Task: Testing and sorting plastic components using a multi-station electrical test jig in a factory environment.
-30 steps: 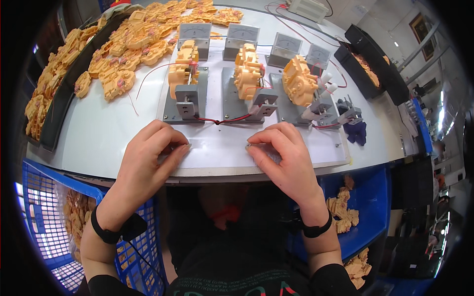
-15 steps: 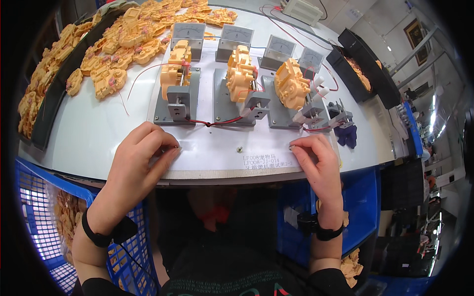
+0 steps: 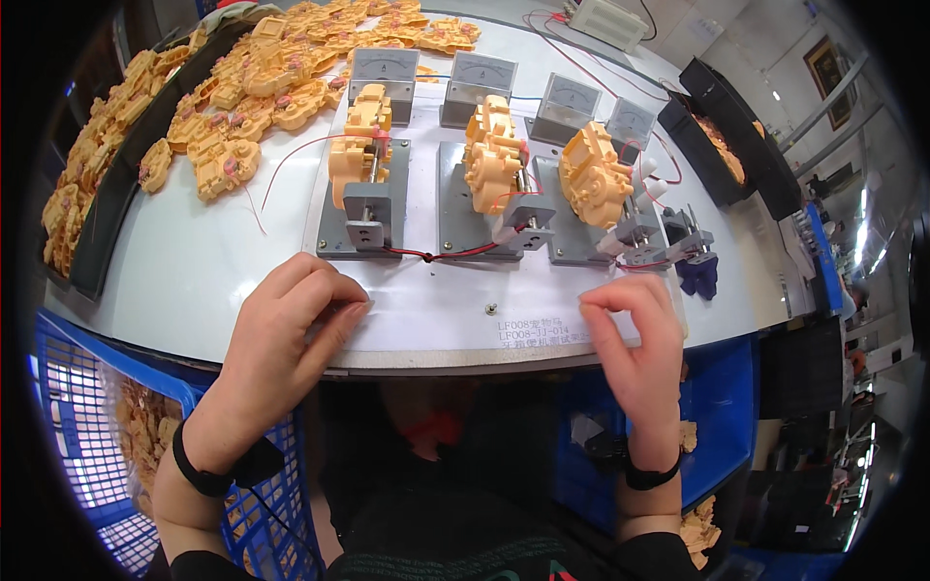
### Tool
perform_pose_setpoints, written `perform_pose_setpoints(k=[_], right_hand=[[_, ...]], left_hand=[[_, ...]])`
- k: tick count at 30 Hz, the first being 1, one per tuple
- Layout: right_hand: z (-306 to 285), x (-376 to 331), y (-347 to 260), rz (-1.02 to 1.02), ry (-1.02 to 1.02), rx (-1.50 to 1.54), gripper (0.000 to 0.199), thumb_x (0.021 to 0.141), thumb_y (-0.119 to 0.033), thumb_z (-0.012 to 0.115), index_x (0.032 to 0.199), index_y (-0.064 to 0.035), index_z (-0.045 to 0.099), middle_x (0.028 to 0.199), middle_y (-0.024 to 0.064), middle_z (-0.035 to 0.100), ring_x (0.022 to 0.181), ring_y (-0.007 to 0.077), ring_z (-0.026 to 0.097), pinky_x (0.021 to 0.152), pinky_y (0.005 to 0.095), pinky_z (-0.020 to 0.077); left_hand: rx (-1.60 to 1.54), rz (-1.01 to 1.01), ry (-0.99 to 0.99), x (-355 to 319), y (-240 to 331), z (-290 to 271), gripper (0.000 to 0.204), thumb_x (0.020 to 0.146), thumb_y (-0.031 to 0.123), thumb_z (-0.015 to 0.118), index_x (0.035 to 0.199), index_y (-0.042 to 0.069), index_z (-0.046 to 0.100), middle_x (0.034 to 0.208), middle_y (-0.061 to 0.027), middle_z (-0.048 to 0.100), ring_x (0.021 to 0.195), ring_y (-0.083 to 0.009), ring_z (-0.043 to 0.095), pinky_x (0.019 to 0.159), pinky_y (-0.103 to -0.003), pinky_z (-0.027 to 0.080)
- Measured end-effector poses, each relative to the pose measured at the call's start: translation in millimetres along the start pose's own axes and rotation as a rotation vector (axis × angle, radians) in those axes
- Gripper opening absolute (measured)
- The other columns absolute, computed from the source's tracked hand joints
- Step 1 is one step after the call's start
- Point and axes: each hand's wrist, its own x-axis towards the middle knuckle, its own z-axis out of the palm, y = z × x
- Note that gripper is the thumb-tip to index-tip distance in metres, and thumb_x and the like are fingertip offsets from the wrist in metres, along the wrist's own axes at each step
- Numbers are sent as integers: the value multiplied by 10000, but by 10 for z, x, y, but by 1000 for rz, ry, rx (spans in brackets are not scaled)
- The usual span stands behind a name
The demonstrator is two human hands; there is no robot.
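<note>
Many yellow parts [image 3: 68, 208] in black tray [image 3: 111, 228], blue basket [image 3: 111, 351]; left hand [image 3: 281, 334], right hand [image 3: 644, 347], thumb and fingertip together.

A: State the hand positions.
B: The left hand [image 3: 276, 339] and right hand [image 3: 641, 339] are apart at the near side of the desk [image 3: 223, 237], thumbs and fingers [image 3: 339, 287] pinched; any contents are too small to confirm.
A: Identify the equipment beyond.
B: Three grey fixtures [image 3: 366, 219] carry yellow housings [image 3: 494, 160]. Four analog meters [image 3: 482, 74] stand behind. A small screw [image 3: 491, 309] sits between the hands.
</note>
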Motion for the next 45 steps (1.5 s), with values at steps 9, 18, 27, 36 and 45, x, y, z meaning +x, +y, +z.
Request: perform_pose_setpoints(k=[9, 18, 27, 36, 45], right_hand=[[592, 234, -347, -325, -114, 402, 188, 800, -177, 859, 923, -110, 733, 729, 2, 645, 630, 205, 570, 634, 329, 424], [626, 215, -245, -252, -77, 572, 223, 820, -195, 864, 971, -109, 724, 692, -6, 583, 611, 208, 541, 592, 338, 396], [625, 181, -262, -256, -29, 589, 251, 796, -193, 892, 963, -79, 743, 681, -26, 575, 582, 158, 538, 559, 284, 390], [641, 176, -277, -269, -14, 546, 243, 793, -180, 891, 946, -70, 736, 663, -19, 548, 560, 165, 518, 548, 287, 373], [660, 187, -280, -259, 8, 541, 247, 789, -173, 893, 943, -72, 730, 658, -20, 543, 552, 166, 504, 541, 292, 362]], left_hand=[[17, -62, -22, 41, 52, 7, 97, 867, -4, 719, 952, 20, 680, 897, -115, 622, 835, -294, 629, 724, -363, 507], [90, -160, -4, -20, 11, 26, 201, 761, -61, 770, 919, 22, 677, 889, -122, 597, 791, -287, 605, 692, -354, 484], [83, -196, -43, -14, 96, 13, 141, 829, -100, 678, 924, -5, 636, 924, -79, 553, 724, -139, 535, 635, -249, 424], [91, -184, -30, -4, 121, 19, 117, 845, -92, 653, 920, -6, 626, 921, -81, 544, 735, -147, 529, 639, -255, 414], [84, -196, -30, -10, 98, 29, 96, 869, -82, 634, 927, -8, 622, 935, -82, 541, 739, -132, 523, 644, -250, 414]])
